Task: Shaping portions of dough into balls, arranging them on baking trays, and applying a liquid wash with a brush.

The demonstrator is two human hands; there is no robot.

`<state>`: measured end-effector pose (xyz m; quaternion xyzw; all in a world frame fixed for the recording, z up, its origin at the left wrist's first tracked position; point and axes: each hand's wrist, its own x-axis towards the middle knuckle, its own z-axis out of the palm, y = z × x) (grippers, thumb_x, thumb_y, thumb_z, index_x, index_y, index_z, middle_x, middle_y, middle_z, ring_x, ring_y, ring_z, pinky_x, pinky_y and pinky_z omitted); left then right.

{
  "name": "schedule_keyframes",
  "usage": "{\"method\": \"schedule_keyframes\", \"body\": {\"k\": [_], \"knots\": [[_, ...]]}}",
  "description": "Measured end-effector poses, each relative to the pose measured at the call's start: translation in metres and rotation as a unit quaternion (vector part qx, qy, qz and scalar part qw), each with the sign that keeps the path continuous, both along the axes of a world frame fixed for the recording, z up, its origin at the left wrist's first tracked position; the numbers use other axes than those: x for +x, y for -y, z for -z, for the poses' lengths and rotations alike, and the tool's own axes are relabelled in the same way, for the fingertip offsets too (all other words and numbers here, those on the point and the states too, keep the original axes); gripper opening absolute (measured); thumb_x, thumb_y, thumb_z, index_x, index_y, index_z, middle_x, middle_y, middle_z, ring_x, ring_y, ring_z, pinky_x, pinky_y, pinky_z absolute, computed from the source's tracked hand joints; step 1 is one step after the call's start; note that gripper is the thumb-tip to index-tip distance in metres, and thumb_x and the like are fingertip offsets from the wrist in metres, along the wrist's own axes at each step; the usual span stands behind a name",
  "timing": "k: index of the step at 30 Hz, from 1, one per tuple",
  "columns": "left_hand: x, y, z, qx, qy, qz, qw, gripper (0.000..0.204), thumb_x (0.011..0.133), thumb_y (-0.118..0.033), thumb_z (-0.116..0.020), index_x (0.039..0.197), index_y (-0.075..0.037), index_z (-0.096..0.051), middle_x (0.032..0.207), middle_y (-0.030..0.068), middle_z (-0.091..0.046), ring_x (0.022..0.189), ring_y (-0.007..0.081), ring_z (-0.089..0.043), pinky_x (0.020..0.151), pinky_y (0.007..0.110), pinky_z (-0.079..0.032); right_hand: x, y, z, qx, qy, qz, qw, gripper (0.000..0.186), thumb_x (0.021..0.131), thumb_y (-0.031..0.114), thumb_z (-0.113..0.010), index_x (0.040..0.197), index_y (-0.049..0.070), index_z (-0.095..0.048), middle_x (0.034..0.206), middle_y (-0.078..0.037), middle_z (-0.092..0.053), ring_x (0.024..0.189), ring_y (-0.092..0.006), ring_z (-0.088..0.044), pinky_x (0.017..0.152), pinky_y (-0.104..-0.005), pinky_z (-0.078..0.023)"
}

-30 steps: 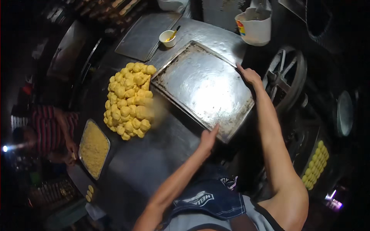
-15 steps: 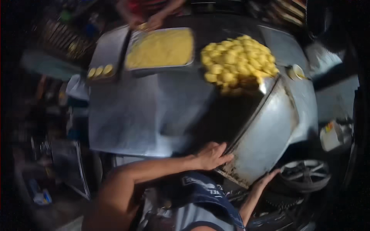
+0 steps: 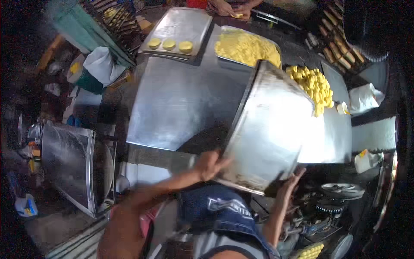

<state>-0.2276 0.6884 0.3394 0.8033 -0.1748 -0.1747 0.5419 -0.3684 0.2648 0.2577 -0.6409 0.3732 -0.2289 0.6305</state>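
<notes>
A flat metal baking tray (image 3: pixel 269 125), browned along its rim, is tilted above the near right of the table. My left hand (image 3: pixel 209 166), a little blurred, grips its near left edge. My right hand (image 3: pixel 291 181) holds the tray's right edge low down, its fingers partly hidden by the tray. Behind the tray is a heap of yellow dough lumps (image 3: pixel 312 86), partly covered by it. A shallow pan (image 3: pixel 279 51) of crumbly yellow filling (image 3: pixel 241 45) lies beyond the tray's far end.
Three yellow dough rounds (image 3: pixel 169 45) sit on another baking tray (image 3: pixel 183 23) at the far left of the metal table (image 3: pixel 181 99). Across the table, a co-worker's hands (image 3: pixel 235 9) hold a small yellow piece. A spoked wheel (image 3: pixel 343 190) is at lower right.
The view has swung, so the table's contents appear shifted. Both hands have lifted the baking tray and brought it leftward, away from beside the dough heap; it now covers part of the heap.
</notes>
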Motion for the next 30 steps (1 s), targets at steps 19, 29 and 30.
{"method": "schedule_keyframes", "body": {"k": [19, 29, 30], "knots": [[0.037, -0.346, -0.021, 0.277, -0.117, -0.209, 0.931, 0.090, 0.099, -0.075, -0.032, 0.098, 0.007, -0.070, 0.100, 0.0360, -0.067, 0.105, 0.0510, -0.064, 0.092, 0.055, -0.046, 0.206, -0.310, 0.004, -0.183, -0.257, -0.559, 0.767, 0.057, 0.109, 0.042, -0.035, 0.156, 0.011, -0.031, 0.105, -0.025, -0.065, 0.084, -0.0366, -0.065, 0.069, -0.0474, -0.055], [0.089, -0.155, -0.060, -0.257, -0.056, -0.228, 0.938, 0.041, 0.107, -0.036, -0.051, 0.130, -0.004, -0.061, 0.115, 0.0112, -0.070, 0.101, 0.0250, -0.068, 0.090, 0.043, -0.054, 0.172, -0.372, -0.182, -0.390, 0.172, -0.386, 0.818, 0.072, 0.094, 0.063, -0.057, 0.138, 0.006, -0.056, 0.138, -0.019, -0.056, 0.127, -0.0383, -0.053, 0.103, -0.0504, -0.044], [0.078, -0.132, -0.047, -0.345, -0.129, -0.176, 0.913, 0.042, 0.106, -0.035, -0.053, 0.134, -0.004, -0.059, 0.118, 0.0105, -0.069, 0.104, 0.0229, -0.067, 0.092, 0.041, -0.054, 0.168, -0.383, -0.181, -0.424, 0.236, -0.401, 0.777, 0.078, 0.091, 0.068, -0.057, 0.140, 0.007, -0.055, 0.142, -0.018, -0.053, 0.133, -0.0386, -0.049, 0.109, -0.0534, -0.039]]}}
